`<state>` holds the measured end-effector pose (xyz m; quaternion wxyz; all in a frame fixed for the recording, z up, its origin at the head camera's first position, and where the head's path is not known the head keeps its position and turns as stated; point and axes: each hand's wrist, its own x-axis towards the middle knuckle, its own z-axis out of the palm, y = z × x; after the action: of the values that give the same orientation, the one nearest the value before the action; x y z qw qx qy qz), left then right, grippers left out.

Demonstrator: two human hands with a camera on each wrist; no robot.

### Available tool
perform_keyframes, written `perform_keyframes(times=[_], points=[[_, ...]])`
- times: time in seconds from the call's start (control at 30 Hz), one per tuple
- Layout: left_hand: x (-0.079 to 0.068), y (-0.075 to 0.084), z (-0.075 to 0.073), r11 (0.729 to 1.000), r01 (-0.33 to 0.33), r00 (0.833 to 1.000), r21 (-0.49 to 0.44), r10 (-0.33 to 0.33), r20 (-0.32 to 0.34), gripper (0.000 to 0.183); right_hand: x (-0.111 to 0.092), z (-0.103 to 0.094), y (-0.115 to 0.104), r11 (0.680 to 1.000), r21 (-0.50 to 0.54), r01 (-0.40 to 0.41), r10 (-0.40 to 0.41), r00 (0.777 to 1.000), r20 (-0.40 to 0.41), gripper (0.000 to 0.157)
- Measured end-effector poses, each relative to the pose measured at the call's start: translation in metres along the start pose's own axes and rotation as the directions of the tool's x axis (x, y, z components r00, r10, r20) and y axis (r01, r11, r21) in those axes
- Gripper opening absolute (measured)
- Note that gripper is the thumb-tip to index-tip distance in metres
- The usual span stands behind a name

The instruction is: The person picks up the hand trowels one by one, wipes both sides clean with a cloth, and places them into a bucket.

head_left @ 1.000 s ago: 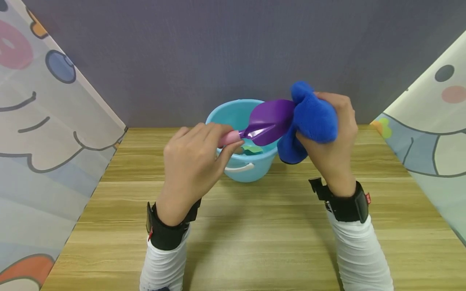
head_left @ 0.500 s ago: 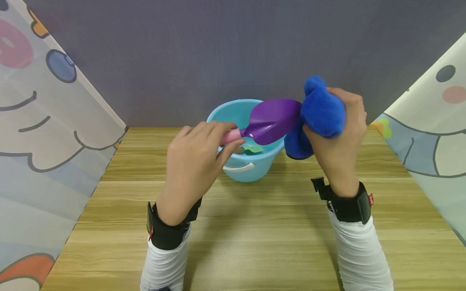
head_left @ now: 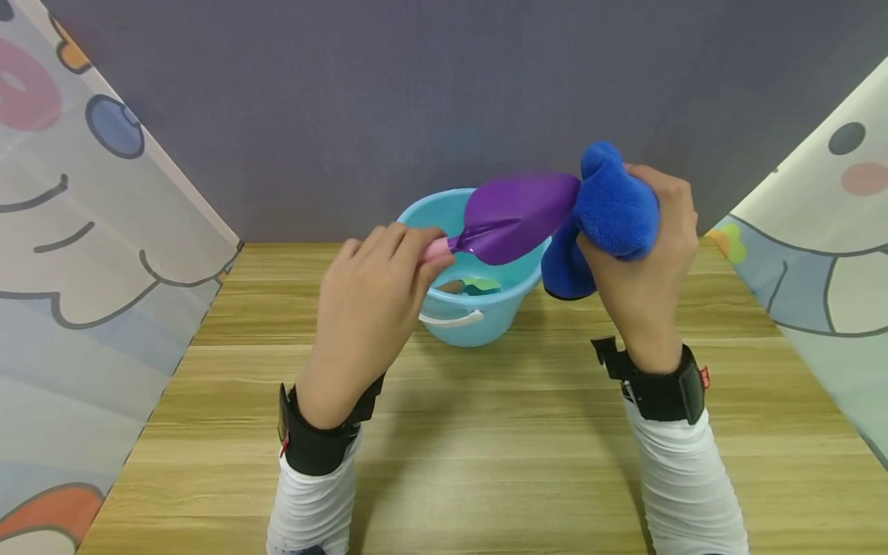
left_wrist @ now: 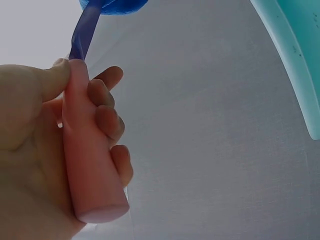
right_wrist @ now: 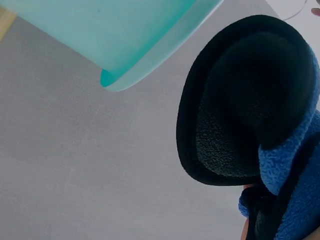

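Observation:
My left hand (head_left: 371,297) grips the pink handle (left_wrist: 95,155) of a toy shovel, fingers curled round it in the left wrist view. The shovel's purple blade (head_left: 516,216) tilts up to the right, over the bucket's opening. Bunched in my right hand (head_left: 648,266) is a blue plush cloth (head_left: 616,212), whose folds meet the blade's tip in the head view. A dark-edged flap of the cloth (right_wrist: 230,110) hangs out in the right wrist view. Below the shovel stands a light blue bucket (head_left: 472,327) with a white handle; green and brown pieces (head_left: 479,285) lie inside.
The bucket stands on a wood-grain table (head_left: 486,455), near a grey back panel (head_left: 416,100). Cartoon-printed sheets flank it, one on the left (head_left: 90,254) and one on the right (head_left: 825,231).
The cloth has moved right and slightly up with my right hand, out toward the blade's tip. The shovel blade has risen and turned a little in my left hand.

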<state>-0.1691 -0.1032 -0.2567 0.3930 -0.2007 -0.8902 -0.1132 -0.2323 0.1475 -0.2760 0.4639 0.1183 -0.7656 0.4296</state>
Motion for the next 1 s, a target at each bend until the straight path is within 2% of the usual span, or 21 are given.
perform_keyframes(times=[0.3, 0.57, 0.73, 0.9, 1.0], points=[[-0.0003, -0.0030, 0.0018, 0.998, 0.062, 0.998, -0.010, -0.062, -0.012, 0.036, 0.0014, 0.0007, -0.0019, 1.000, 0.000, 0.005, -0.005, 1.000, -0.017, 0.049], [-0.0008, -0.0038, 0.0012, 0.997, 0.077, 0.997, -0.032, -0.076, 0.026, 0.035, 0.0013, 0.0008, -0.0029, 1.000, 0.011, 0.017, -0.016, 0.999, -0.029, 0.048], [-0.0018, -0.0042, 0.0007, 0.994, 0.096, 0.994, -0.051, -0.093, 0.064, 0.032, 0.0024, 0.0011, -0.0023, 0.999, 0.023, 0.024, -0.023, 0.997, -0.067, 0.047], [-0.0024, -0.0045, -0.0004, 0.994, 0.104, 0.988, -0.028, -0.100, 0.117, 0.029, 0.0040, -0.0003, -0.0023, 0.997, 0.054, 0.047, -0.041, 0.993, -0.109, 0.044], [-0.0033, -0.0047, -0.0003, 0.996, 0.090, 0.987, -0.008, -0.088, 0.131, 0.026, 0.0060, 0.0005, -0.0039, 0.995, 0.087, 0.050, -0.035, 0.985, -0.169, 0.039]])
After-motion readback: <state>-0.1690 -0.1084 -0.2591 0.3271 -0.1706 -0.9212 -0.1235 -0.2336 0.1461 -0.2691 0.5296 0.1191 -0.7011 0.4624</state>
